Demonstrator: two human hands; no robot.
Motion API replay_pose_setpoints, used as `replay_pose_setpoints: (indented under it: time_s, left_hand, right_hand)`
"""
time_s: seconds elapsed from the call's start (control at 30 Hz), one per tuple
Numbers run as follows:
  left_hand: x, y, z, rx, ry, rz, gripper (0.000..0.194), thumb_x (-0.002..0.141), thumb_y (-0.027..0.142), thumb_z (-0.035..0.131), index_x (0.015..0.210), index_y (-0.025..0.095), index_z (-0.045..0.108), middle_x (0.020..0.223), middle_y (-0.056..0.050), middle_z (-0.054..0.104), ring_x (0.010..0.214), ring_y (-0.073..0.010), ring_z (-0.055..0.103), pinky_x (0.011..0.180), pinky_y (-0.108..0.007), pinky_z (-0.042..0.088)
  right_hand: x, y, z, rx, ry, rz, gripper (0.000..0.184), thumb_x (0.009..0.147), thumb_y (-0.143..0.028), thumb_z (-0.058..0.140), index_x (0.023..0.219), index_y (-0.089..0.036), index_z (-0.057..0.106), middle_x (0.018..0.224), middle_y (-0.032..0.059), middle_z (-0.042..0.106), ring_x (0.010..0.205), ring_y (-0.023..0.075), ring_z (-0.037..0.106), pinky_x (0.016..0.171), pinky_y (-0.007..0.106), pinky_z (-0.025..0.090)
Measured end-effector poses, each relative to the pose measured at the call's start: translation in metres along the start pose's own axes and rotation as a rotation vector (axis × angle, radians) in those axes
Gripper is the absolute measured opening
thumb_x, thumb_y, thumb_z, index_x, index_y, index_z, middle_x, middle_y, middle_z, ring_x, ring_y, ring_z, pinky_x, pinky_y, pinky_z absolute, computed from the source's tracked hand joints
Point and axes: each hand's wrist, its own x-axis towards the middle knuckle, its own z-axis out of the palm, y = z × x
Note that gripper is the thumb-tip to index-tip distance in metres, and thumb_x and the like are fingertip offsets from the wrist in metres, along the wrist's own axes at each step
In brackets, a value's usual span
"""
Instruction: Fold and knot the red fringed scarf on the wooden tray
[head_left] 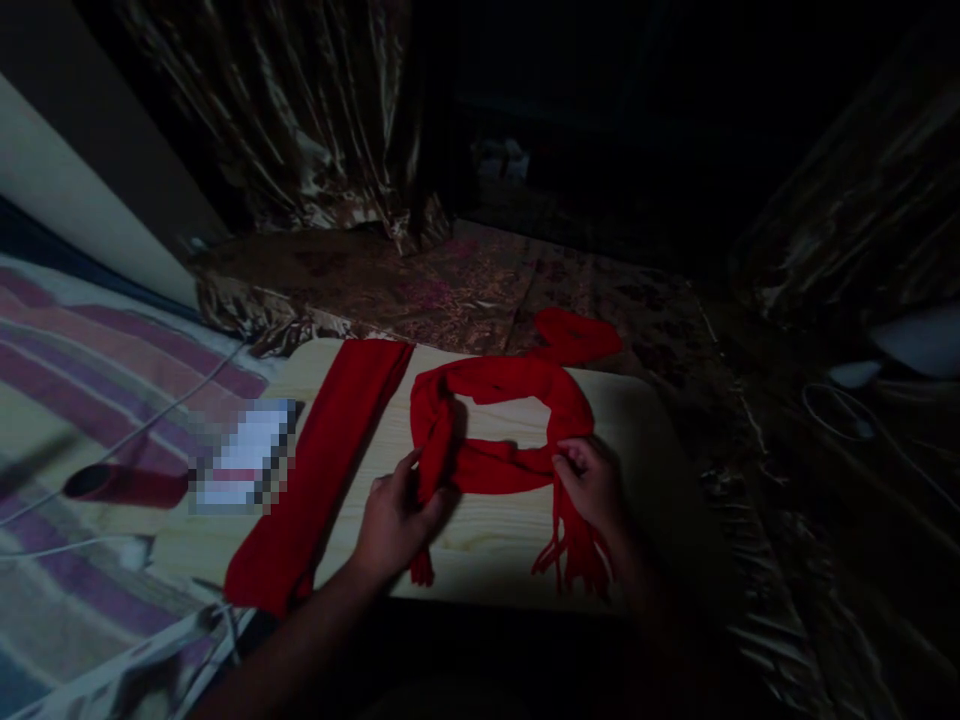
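Observation:
A red scarf [495, 472] lies looped into a ring on a light wooden board [375, 560], with fringed ends hanging toward me. At the ring's lower left, my left hand [396, 518] is closed on the scarf, index finger and thumb on either side of the fabric. My right hand [591, 484] pinches its lower right edge, just above the fringe. Left of the ring, a folded strip of red cloth [322, 470] stretches across the board. Another piece of red fabric [577, 337] rests past the board's far edge; whether it joins the scarf I cannot tell.
A blurred white box [244, 455] and a dark red cylinder [127, 486] lie to the left. Beneath them spreads a striped bedcover [82, 400] crossed by white cables. Patterned curtains [300, 120] hang at the back. On the right, a white cable [840, 405] lies in dim light.

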Motion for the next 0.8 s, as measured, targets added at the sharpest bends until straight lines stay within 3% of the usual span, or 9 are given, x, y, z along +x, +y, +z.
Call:
replay_pose_setpoints:
  time_s: [0.2, 0.43, 0.8]
  left_hand:
    - [-0.001, -0.002, 0.004, 0.036, 0.046, 0.049, 0.064, 0.082, 0.045, 0.066, 0.140, 0.023, 0.053, 0.092, -0.004, 0.075, 0.080, -0.0228, 0.069, 0.085, -0.037, 0.054]
    - [-0.001, -0.002, 0.002, 0.053, 0.029, 0.068, 0.063, 0.081, 0.043, 0.066, 0.139, 0.020, 0.053, 0.094, -0.007, 0.076, 0.084, -0.0242, 0.071, 0.081, -0.036, 0.055]
    - [0.001, -0.011, -0.002, 0.048, -0.047, 0.084, 0.068, 0.083, 0.047, 0.064, 0.142, 0.017, 0.049, 0.095, -0.008, 0.075, 0.085, -0.0251, 0.071, 0.082, -0.038, 0.054]
  right_hand:
    - [-0.002, 0.010, -0.001, 0.094, -0.003, 0.040, 0.023, 0.083, -0.043, 0.061, 0.091, -0.023, 0.066, 0.077, 0.0051, 0.066, 0.071, 0.0203, 0.062, 0.068, 0.032, 0.052]
    - [0.001, 0.013, 0.005, 0.141, -0.004, 0.054, 0.023, 0.083, -0.043, 0.061, 0.092, -0.022, 0.067, 0.078, 0.0053, 0.068, 0.072, 0.0199, 0.063, 0.068, 0.032, 0.051]
    - [0.001, 0.025, 0.017, 0.108, 0.122, 0.008, 0.018, 0.082, -0.036, 0.063, 0.088, -0.021, 0.071, 0.068, 0.0001, 0.062, 0.063, 0.0150, 0.057, 0.061, 0.027, 0.046]
